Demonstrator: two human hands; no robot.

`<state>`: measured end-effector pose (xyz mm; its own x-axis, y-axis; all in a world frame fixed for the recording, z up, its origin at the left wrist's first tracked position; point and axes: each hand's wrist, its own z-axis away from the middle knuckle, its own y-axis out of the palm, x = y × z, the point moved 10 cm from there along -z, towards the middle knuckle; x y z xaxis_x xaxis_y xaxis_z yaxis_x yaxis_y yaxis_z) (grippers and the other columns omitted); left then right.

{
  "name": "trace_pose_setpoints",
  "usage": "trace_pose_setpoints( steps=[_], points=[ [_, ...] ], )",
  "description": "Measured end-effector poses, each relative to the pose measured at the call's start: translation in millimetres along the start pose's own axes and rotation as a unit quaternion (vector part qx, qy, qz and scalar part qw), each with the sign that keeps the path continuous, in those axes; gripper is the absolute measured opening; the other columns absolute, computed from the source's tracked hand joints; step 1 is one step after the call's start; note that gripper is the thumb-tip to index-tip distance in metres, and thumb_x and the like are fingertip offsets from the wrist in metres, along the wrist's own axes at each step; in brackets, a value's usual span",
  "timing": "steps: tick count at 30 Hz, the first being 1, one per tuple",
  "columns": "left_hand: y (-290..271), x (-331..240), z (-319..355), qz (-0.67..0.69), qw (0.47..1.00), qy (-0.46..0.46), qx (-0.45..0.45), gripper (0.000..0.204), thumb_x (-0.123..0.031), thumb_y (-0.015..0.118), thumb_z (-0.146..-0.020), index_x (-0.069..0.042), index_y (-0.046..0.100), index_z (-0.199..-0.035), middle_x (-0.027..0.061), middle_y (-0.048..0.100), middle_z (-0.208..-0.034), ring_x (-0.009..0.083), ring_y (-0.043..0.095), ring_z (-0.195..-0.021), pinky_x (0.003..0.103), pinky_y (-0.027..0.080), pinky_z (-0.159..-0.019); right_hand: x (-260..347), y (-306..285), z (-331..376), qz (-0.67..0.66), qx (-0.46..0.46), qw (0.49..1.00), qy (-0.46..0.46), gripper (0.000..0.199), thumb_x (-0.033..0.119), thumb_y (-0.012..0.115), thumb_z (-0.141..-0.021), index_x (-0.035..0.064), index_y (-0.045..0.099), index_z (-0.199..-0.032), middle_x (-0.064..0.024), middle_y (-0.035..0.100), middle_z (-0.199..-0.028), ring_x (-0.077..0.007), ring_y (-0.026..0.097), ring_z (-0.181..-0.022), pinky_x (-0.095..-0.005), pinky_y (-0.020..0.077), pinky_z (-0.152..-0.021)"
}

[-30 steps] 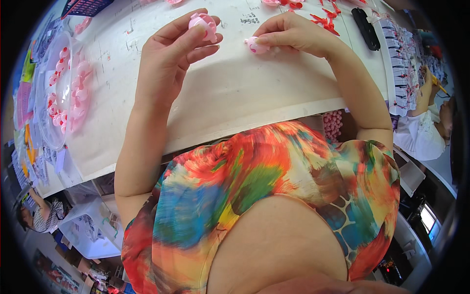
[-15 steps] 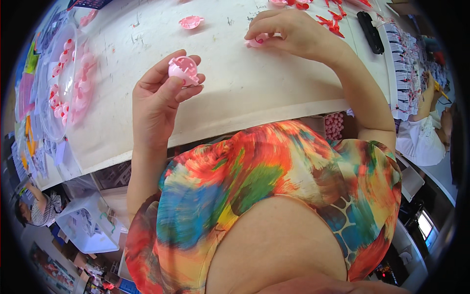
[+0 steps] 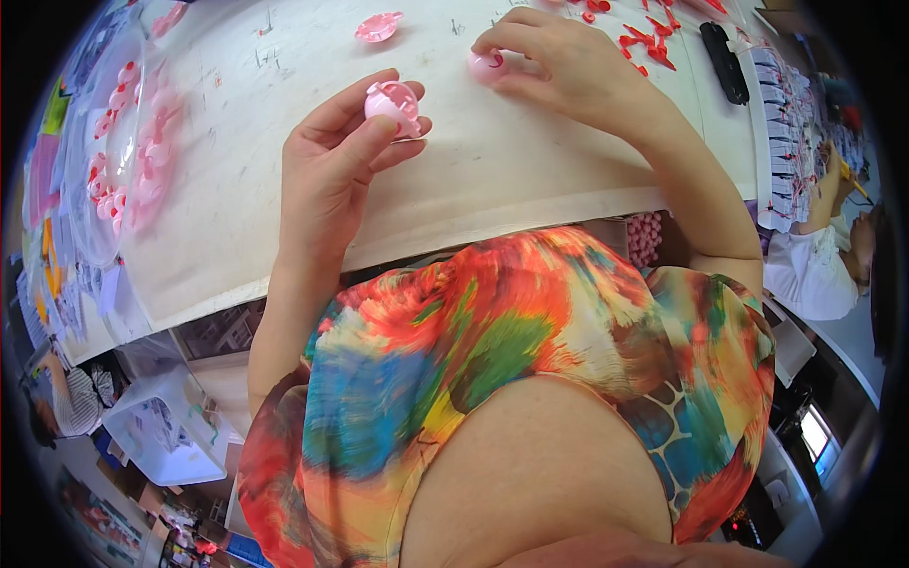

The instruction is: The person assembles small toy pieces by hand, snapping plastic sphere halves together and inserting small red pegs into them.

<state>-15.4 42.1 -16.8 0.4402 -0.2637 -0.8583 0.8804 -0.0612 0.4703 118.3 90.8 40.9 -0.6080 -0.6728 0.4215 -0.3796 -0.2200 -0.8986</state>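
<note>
In the head view, the left hand [image 3: 333, 161] pinched a pink flower-shaped plastic piece [image 3: 393, 99] above the white worktop [image 3: 492, 180]. The right hand [image 3: 559, 62] pressed its fingertips closed on a second pink piece [image 3: 485, 63] on the worktop. A loose pink disc [image 3: 379, 26] lay beyond them.

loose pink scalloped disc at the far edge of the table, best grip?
Take the pink scalloped disc by its rim, pinching across it from above. It lies flat and alone on the white table, clear of the left hand and right hand, so opposite edges are free; probably too shallow for a side approach.
</note>
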Motion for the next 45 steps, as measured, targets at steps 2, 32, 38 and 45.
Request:
trace_pose_setpoints(
  steps=[2,32,38,45],
  points=[
    [-1,2,-1,0.005,1.0,-0.003,-0.002,0.034,-0.005,0.055,-0.08,0.003,0.049,-0.113,0.0157,0.057,-0.103,0.0196,0.06,-0.085,0.029,0.052,-0.073,2,-2,-2,-0.027,-0.003,1.0,-0.006,0.022,0.018,0.062,-0.074,0.0033,0.058,-0.09,-0.0116,0.057,-0.079,-0.024,0.056,-0.077,-0.0322,0.0446,-0.069],
    [-2,17,-8,-0.022,1.0,-0.007,0.0,0.037,-0.001,0.062,-0.074,0.002,0.053,-0.111,0.0109,0.06,-0.099,0.0147,0.057,-0.089,0.026,0.047,-0.08,32,4,1,-0.152,-0.153,0.972,-0.097,0.029,0.02,0.069,-0.067,0.0114,0.061,-0.093,-0.0016,0.062,-0.083,-0.0179,0.059,-0.074,-0.028,0.0453,-0.064],
    [2,19,-7,-0.029,0.999,-0.009,0.015,0.039,-0.003,0.061,-0.075,0.002,0.052,-0.112,0.0107,0.06,-0.1,0.0149,0.057,-0.091,0.026,0.047,-0.08,32,3,3,-0.153,-0.174,0.966,-0.118,0.028,0.018,0.069,-0.066,0.0104,0.062,-0.092,-0.0026,0.062,-0.083,-0.0192,0.059,-0.074,-0.0281,0.0457,-0.063],
    [3,17,-6,-0.062,0.998,-0.008,0.018,0.038,-0.007,0.06,-0.078,0.002,0.051,-0.114,0.0091,0.059,-0.102,0.0124,0.056,-0.092,0.024,0.045,-0.081,23,9,3,-0.209,-0.169,0.958,-0.102,0.029,0.015,0.07,-0.064,0.0095,0.064,-0.092,-0.005,0.061,-0.082,-0.0191,0.058,-0.073,-0.0274,0.0466,-0.063]
  ],
)
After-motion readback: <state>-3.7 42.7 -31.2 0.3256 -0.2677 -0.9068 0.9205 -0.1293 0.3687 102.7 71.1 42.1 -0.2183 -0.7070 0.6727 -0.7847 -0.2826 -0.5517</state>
